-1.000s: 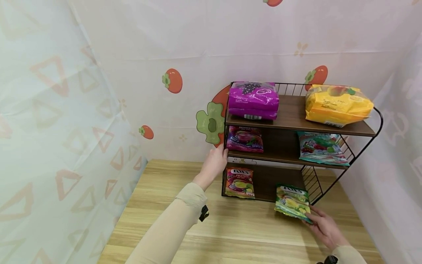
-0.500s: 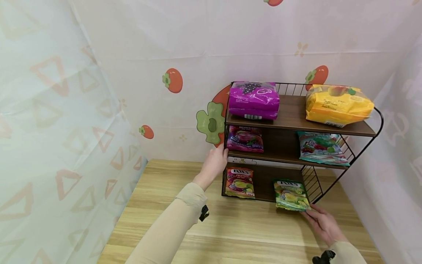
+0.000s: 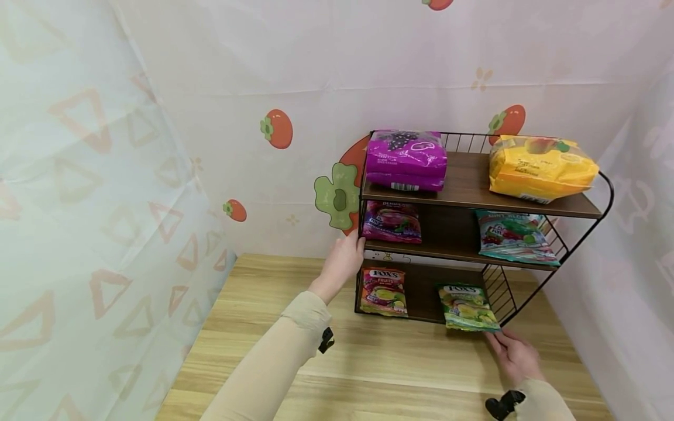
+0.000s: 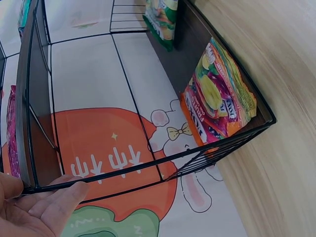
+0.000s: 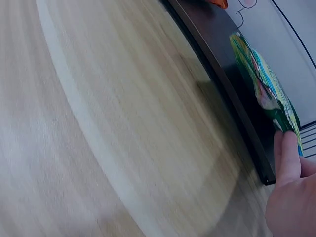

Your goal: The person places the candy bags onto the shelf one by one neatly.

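A black wire rack (image 3: 453, 234) with dark wooden shelves stands on the wooden table against the backdrop. My left hand (image 3: 342, 257) grips its left side frame at the middle shelf; in the left wrist view, fingers (image 4: 64, 197) and thumb lie around the wire. At the bottom shelf's right end, my right hand (image 3: 518, 356) pinches the lower right corner of a green Fox's candy bag (image 3: 468, 308). That bag lies partly over the shelf's front edge. In the right wrist view two fingertips (image 5: 289, 140) touch the bag's lower end; the thumb is mostly hidden.
An orange Fox's candy bag (image 3: 384, 292) lies at the bottom shelf's left. A berry bag (image 3: 392, 222) and a teal mint bag (image 3: 516, 237) lie on the middle shelf. A purple pack (image 3: 405, 161) and a yellow pack (image 3: 539, 168) sit on top. Printed cloth walls (image 3: 295, 52) surround the table.
My right hand has moved the green candy bag back and slightly right, further onto the bottom shelf. The left hand has stayed on the rack's side.
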The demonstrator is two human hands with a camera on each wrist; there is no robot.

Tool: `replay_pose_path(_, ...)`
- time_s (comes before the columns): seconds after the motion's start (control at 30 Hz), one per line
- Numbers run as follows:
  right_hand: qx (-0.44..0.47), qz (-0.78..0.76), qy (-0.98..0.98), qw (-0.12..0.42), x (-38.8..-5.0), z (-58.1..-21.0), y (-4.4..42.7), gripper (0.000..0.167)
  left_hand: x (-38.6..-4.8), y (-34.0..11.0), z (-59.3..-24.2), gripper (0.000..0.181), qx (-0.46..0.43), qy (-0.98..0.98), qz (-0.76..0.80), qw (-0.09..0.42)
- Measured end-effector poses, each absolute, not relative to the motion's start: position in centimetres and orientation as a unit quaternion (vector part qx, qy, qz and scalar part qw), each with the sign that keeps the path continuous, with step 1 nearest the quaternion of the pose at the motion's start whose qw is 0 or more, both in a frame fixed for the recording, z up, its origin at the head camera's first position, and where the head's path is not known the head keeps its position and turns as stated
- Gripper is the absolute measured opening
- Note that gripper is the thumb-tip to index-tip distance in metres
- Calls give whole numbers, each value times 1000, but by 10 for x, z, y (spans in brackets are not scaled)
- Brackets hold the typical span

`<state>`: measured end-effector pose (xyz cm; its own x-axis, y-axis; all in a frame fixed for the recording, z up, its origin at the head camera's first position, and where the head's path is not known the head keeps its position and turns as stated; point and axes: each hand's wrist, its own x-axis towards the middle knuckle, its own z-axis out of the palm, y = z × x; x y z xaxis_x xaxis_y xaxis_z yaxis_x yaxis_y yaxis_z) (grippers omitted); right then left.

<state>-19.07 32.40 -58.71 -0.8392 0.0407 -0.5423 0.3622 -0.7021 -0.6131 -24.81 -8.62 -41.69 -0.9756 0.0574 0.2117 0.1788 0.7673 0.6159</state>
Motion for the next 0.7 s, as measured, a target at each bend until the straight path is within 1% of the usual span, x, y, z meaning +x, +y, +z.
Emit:
replay_pose_path(0.1,286,-878,377,66,-193,-586,319,78,-248,-86,-418,34,-69,-935,-334,98)
replay_pose_path(0.3,290,-871,393,56,-198,-585,315,78,-248,-86,-420,33,-73,-930,-345,106)
replay_pose_path(0.43,286,-860,416,72,-201,-585,317,79,-248,-87,-422,33,-76,-926,-353,108)
replay_pose_path(0.7,250,-826,492,111,-202,-588,322,73,-247,-88,-422,40,-73,-925,-358,99)
